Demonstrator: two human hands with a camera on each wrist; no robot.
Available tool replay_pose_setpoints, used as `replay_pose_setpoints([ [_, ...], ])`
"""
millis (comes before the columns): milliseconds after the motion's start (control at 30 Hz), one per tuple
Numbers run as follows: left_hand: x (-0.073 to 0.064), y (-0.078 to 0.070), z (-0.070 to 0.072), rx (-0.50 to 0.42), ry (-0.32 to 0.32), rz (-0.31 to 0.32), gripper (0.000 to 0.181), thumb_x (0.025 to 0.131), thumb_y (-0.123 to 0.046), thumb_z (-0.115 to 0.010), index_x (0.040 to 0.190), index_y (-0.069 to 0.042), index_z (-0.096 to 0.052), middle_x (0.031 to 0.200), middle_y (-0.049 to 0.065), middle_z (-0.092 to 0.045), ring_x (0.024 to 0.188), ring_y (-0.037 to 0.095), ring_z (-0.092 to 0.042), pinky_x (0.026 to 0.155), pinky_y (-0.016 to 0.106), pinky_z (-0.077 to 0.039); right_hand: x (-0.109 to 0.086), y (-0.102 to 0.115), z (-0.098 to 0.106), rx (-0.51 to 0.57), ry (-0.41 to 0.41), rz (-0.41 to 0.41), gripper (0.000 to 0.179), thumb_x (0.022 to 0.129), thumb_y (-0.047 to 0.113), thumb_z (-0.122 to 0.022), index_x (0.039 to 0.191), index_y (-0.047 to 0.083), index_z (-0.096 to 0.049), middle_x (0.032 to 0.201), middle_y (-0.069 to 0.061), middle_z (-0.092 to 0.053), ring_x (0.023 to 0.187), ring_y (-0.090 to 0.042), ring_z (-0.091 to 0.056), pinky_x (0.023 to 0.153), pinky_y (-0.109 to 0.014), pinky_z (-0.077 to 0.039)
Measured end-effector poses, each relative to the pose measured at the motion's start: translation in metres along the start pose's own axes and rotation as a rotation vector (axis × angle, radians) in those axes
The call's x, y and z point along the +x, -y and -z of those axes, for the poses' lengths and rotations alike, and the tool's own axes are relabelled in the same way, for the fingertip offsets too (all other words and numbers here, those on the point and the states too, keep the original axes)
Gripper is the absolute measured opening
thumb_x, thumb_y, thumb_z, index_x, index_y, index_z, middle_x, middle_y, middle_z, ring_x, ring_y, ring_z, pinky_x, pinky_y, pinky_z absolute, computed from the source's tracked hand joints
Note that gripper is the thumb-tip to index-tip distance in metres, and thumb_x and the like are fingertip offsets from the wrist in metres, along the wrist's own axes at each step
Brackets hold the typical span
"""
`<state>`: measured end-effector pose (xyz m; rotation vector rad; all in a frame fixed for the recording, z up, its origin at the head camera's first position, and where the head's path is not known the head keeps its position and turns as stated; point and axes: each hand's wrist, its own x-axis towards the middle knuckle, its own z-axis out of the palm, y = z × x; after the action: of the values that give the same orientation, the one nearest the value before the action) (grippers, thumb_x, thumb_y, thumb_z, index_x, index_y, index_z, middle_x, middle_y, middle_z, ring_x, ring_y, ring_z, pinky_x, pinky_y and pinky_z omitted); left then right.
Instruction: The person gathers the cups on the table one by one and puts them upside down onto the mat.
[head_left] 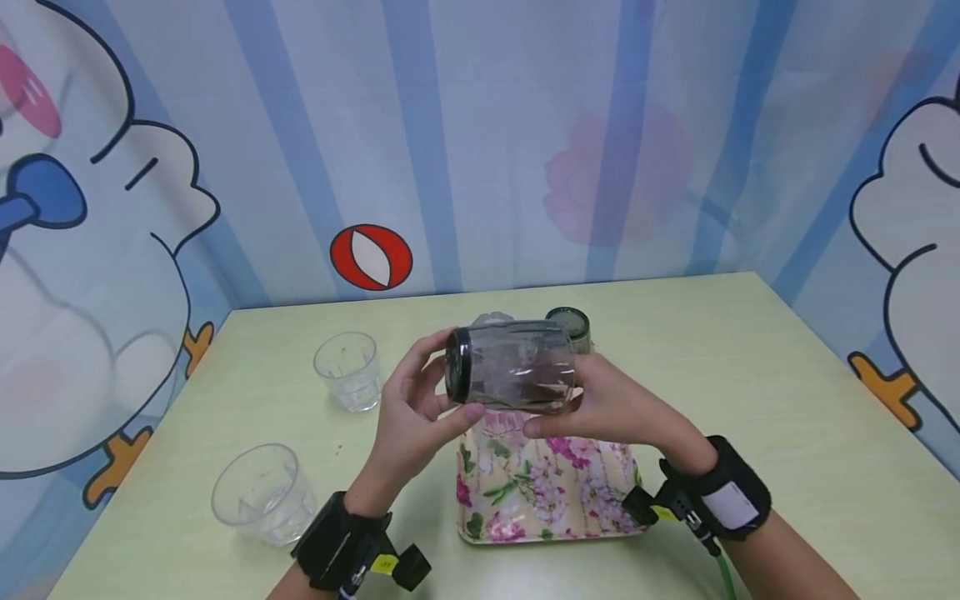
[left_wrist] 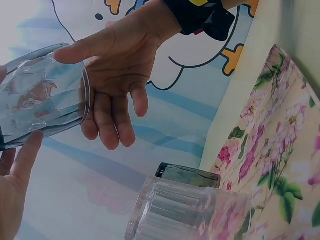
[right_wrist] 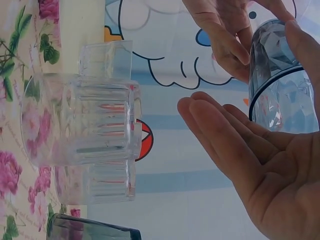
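Observation:
A grey-tinted faceted glass (head_left: 517, 367) is held sideways in the air above a floral tray (head_left: 547, 500). My left hand (head_left: 420, 400) grips its dark end, thumb below and fingers curled behind. At the opposite end, my right hand (head_left: 607, 400) holds the glass near the rim, thumb in front. The right wrist view shows the right hand's fingers (right_wrist: 225, 135) fairly straight beside the glass. Behind it stands another dark-tinted glass (head_left: 573, 325), partly hidden. Clear ribbed glasses (right_wrist: 90, 120) stand on the tray, mostly hidden in the head view.
Two clear glasses stand on the pale table (head_left: 750, 400) at the left: a nearer tumbler (head_left: 266, 496) and a farther tumbler (head_left: 348, 371). A printed curtain (head_left: 487, 150) rises behind the table. Black straps with small cameras circle both wrists, and a green cable (head_left: 726, 577) trails from the right one.

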<state>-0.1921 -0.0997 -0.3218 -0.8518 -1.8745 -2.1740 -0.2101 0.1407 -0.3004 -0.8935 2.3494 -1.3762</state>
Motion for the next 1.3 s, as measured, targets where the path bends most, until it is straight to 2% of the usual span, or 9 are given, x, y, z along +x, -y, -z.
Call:
replay_pose_setpoints([
  [233,0.0,0.001,-0.001,0.012,-0.007,0.0,0.069,0.079,-0.016,-0.077,0.137,-0.006,-0.042,0.131,-0.002,-0.047,0.115,0.01,-0.057,0.088,0.028,-0.058,0.0,-0.001,0.001,-0.002,0.029,-0.009,0.071,0.08,0.029,-0.077,0.141,0.014,-0.042,0.135,-0.013,-0.056,0.12,-0.031,-0.059,0.084,-0.029,-0.06],
  [433,-0.001,0.003,0.0,0.019,-0.004,0.012,0.068,0.079,-0.017,-0.077,0.136,-0.005,-0.043,0.131,-0.003,-0.047,0.115,0.01,-0.056,0.087,0.027,-0.059,-0.002,0.0,0.006,-0.06,0.042,-0.009,0.073,0.081,0.034,-0.075,0.143,0.018,-0.039,0.134,-0.008,-0.056,0.118,-0.026,-0.06,0.09,-0.033,-0.058],
  [767,-0.001,0.004,-0.001,0.025,0.019,0.063,0.07,0.078,-0.014,-0.077,0.137,-0.002,-0.041,0.131,-0.005,-0.048,0.116,0.01,-0.055,0.086,0.027,-0.059,-0.009,0.004,0.016,-0.097,-0.061,0.074,0.092,0.079,0.039,-0.077,0.151,0.021,-0.022,0.141,-0.009,-0.048,0.124,-0.029,-0.055,0.1,-0.045,-0.052],
  [900,-0.001,0.004,-0.001,0.039,0.042,0.078,0.068,0.079,-0.012,-0.076,0.137,-0.002,-0.041,0.131,-0.002,-0.048,0.117,0.011,-0.054,0.086,0.028,-0.059,-0.01,0.008,0.015,-0.139,-0.117,0.147,0.088,0.08,0.031,-0.077,0.151,0.025,-0.026,0.148,-0.005,-0.043,0.129,-0.024,-0.051,0.098,-0.039,-0.054],
  [1100,-0.002,0.006,-0.001,0.08,0.102,0.09,0.068,0.079,-0.012,-0.075,0.138,-0.003,-0.041,0.136,0.017,-0.044,0.122,0.018,-0.052,0.084,0.031,-0.06,-0.009,0.01,0.013,-0.233,-0.202,0.322,0.083,0.076,0.018,-0.079,0.147,0.022,-0.036,0.143,-0.002,-0.049,0.123,-0.016,-0.054,0.09,-0.031,-0.057],
  [1167,-0.002,0.007,-0.001,0.102,0.121,0.088,0.068,0.079,-0.013,-0.075,0.138,-0.004,-0.041,0.137,0.019,-0.043,0.122,0.024,-0.051,0.083,0.032,-0.06,-0.009,0.01,0.012,-0.262,-0.208,0.358,0.081,0.075,0.019,-0.079,0.146,0.021,-0.038,0.14,-0.003,-0.051,0.119,-0.014,-0.055,0.086,-0.03,-0.057],
  [1300,-0.002,0.008,-0.002,0.146,0.145,0.096,0.068,0.079,-0.01,-0.075,0.139,-0.008,-0.042,0.139,0.016,-0.042,0.124,0.031,-0.051,0.084,0.032,-0.061,-0.008,0.009,0.012,-0.298,-0.175,0.396,0.079,0.075,0.021,-0.078,0.145,0.015,-0.041,0.141,-0.008,-0.052,0.119,-0.015,-0.055,0.086,-0.03,-0.058],
])
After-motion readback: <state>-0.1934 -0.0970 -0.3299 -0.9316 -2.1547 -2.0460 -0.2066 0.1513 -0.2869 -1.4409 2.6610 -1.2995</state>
